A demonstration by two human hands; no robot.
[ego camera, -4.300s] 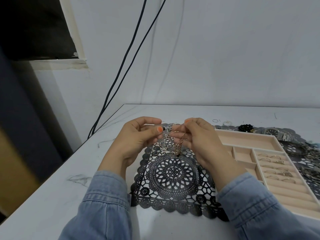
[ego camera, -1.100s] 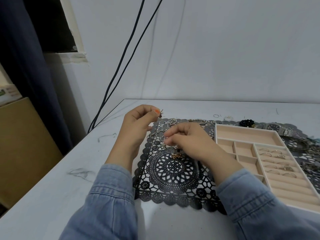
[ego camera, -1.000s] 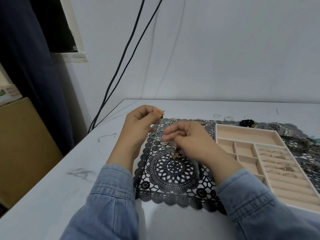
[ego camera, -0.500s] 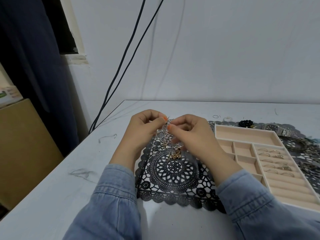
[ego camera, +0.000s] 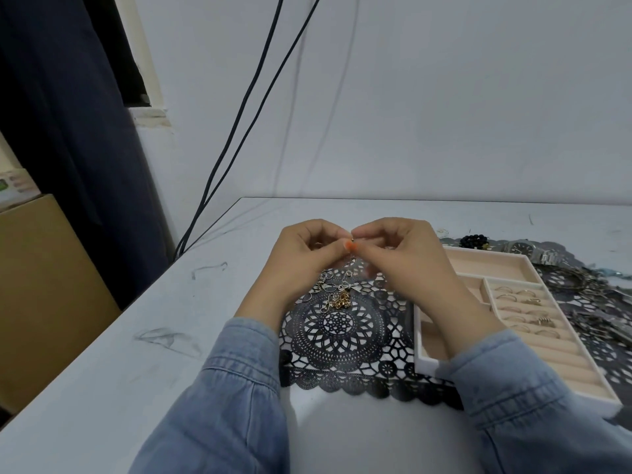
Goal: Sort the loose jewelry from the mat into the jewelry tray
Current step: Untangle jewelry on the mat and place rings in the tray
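Note:
My left hand and my right hand meet above the black lace mat, fingertips together, both pinching a thin chain at its top end. The rest of it hangs down into a tangled cluster of silver and gold jewelry that rests on the mat. The beige jewelry tray lies to the right, with several rings in its ring rolls. My right forearm hides part of the tray's left compartments.
A black bead bracelet, a metal watch and bangles lie on a second lace mat behind and right of the tray. Two black cables run down the wall. A cardboard box stands left of the table.
My right hand rose from the mat to meet my left hand, and both now pinch the chain's top together. The jewelry cluster hangs lower onto the mat.

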